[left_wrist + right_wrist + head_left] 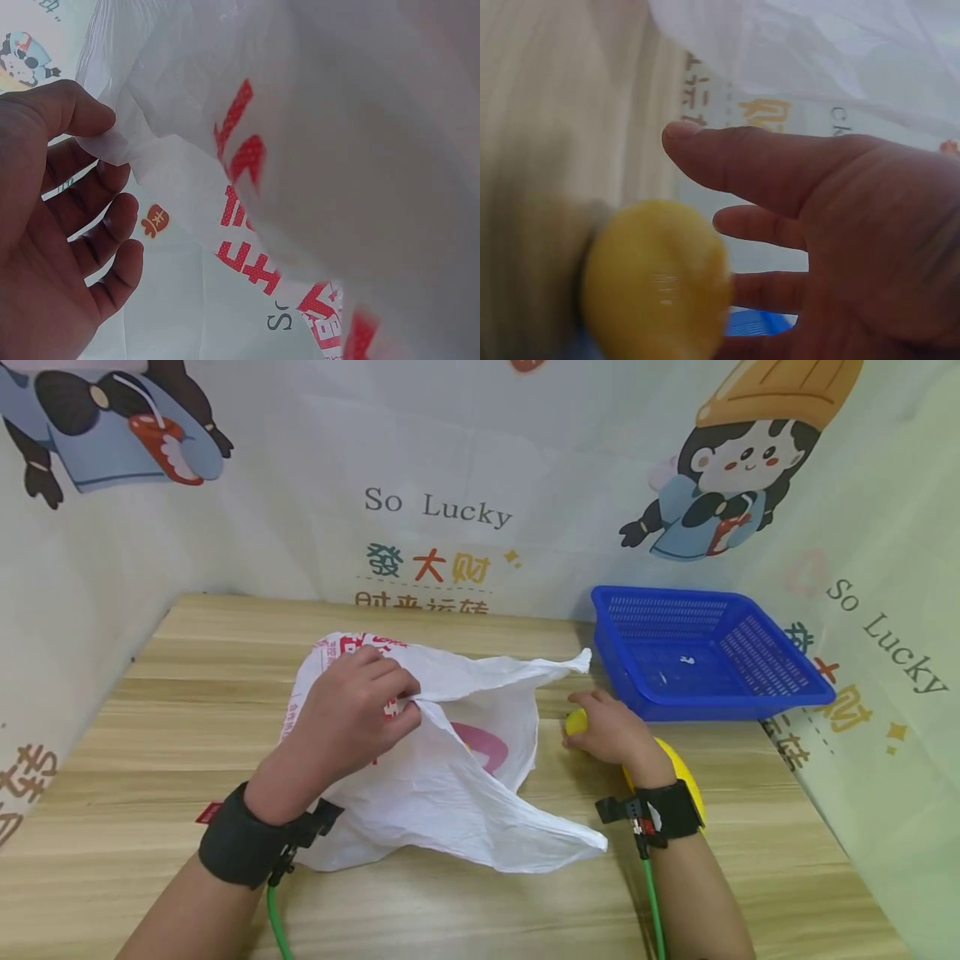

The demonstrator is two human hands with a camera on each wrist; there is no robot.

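Pinching the white plastic bag (pixel 450 810) with the left hand (pixel 356 706), the person risks rolling the yellow fruit (pixel 576 723) across the wooden table (pixel 465 910), since the right hand (pixel 615 735) surrounds it with loosely parted fingers.

1 bag (pixel 420 793), 1 bskt (pixel 735 703), 2 ylw pcs (pixel 576 723) (pixel 684 777), 2 hands (pixel 352 706) (pixel 618 735).
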